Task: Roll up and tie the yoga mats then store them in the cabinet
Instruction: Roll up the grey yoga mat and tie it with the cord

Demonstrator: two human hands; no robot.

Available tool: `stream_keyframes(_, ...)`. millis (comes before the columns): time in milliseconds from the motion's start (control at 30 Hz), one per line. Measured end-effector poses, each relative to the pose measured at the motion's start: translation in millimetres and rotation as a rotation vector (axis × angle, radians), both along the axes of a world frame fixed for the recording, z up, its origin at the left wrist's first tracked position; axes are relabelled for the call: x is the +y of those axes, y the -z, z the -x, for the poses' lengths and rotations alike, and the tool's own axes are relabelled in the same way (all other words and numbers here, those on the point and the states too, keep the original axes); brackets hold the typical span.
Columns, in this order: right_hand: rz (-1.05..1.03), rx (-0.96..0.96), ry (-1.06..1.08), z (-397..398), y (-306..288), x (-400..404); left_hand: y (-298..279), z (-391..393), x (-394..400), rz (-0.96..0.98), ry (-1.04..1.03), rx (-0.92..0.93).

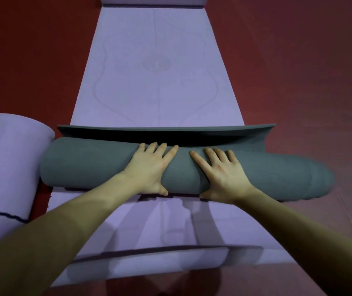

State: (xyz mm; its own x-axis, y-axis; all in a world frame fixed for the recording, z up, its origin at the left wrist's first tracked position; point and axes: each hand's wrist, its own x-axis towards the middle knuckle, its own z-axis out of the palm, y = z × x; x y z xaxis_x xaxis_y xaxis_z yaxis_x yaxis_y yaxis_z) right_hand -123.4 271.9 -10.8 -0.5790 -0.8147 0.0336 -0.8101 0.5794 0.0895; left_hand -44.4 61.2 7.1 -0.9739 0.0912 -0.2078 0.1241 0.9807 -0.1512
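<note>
A grey-green yoga mat (89,165) lies almost fully rolled across a flat lavender mat (156,67), with its last flap curling up on the far side. My left hand (149,167) and my right hand (220,171) rest flat on top of the roll near its middle, fingers straight and spread, thumbs at the near edge. A rolled lavender mat (10,163) tied with a dark string lies at the left, its end touching the grey-green roll.
The floor (299,71) is dark red on both sides of the flat mat. A curled mat end (152,1) shows at the far top. The flat mat's near edge (149,255) curls up slightly.
</note>
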Motion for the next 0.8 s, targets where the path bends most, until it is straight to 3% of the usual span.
stream_keyframes(100, -0.014, -0.026, -0.002, -16, 0, 9, -1, -20, 6, 0.009, 0.036, -0.024)
stream_keyframes(267, -0.002, -0.071, 0.026, -17, -2, 9, 9, -31, 2, -0.066, 0.092, 0.170)
stream_keyframes(533, 0.296, 0.098, 0.039, -9, 10, 17, 9, -10, -15, -0.015, 0.085, 0.352)
stream_keyframes(700, 0.150, 0.071, 0.147, 8, 6, -2, 12, 6, -4, -0.007, -0.003, 0.286)
stream_keyframes(800, 0.182, 0.093, 0.191, 24, 3, -8, 9, 21, -3, -0.017, -0.094, 0.195)
